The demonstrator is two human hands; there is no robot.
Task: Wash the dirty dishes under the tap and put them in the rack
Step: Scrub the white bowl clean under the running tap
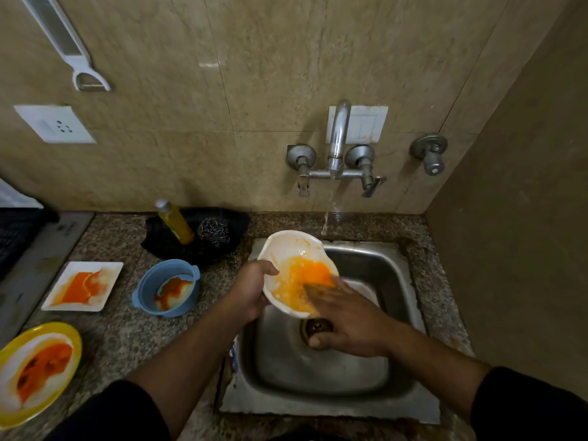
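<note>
My left hand [251, 294] grips the left rim of a white bowl [292, 246] smeared with orange-yellow residue and holds it tilted over the steel sink [366, 265]. The straight fingers of my right hand [353, 323] press a dark scrub pad [313, 289] against the bowl's inside; the thumb hangs apart below. Water [327, 218] runs from the tap [339, 135] and falls just behind the bowl's right edge. On the counter to the left wait a dirty blue bowl [149, 288], a square white plate [108, 268] and a yellow-rimmed plate [73, 338].
A yellow soap bottle [176, 222] and a steel scourer [213, 230] sit on a black cloth behind the blue bowl. A dark rack [16, 230] shows at the far left edge. A wall stands close on the right of the sink.
</note>
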